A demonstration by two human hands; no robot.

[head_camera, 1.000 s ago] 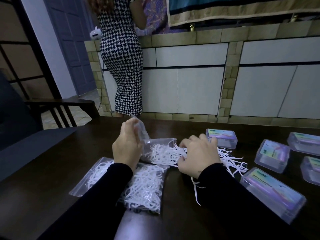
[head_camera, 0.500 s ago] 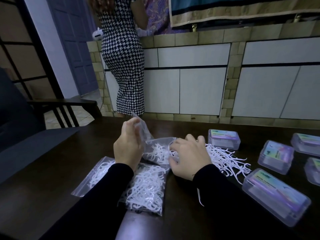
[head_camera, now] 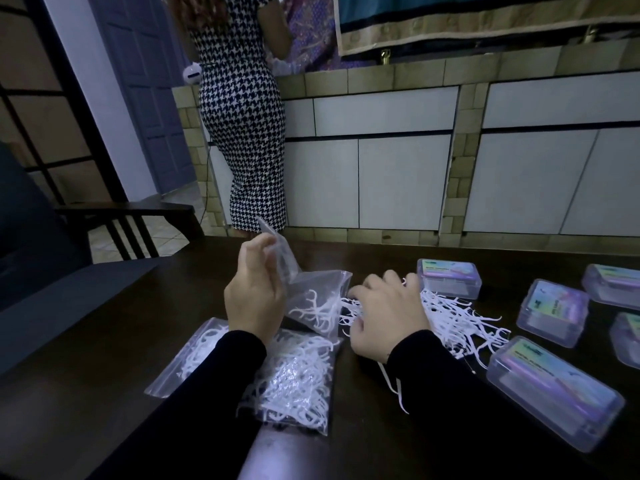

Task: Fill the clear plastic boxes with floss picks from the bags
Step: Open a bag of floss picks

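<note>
Honestly, left hand (head_camera: 254,299) pinches the floppy clear zip bag (head_camera: 311,299) by its corner; right hand (head_camera: 388,320), fingers loosely spread, rakes light, tangly white floss picks (head_camera: 457,320) at 3 o'clock. Scoop bunches.

table (head_camera: 104,341): dark glossy wood | bags (head_camera: 311,299): clear crinkled plastic | boxes (head_camera: 554,393): clear plastic

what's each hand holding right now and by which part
The left hand pinches the clear bag by its raised upper corner. The right hand rests on loose floss picks, gripping nothing visibly.
</note>
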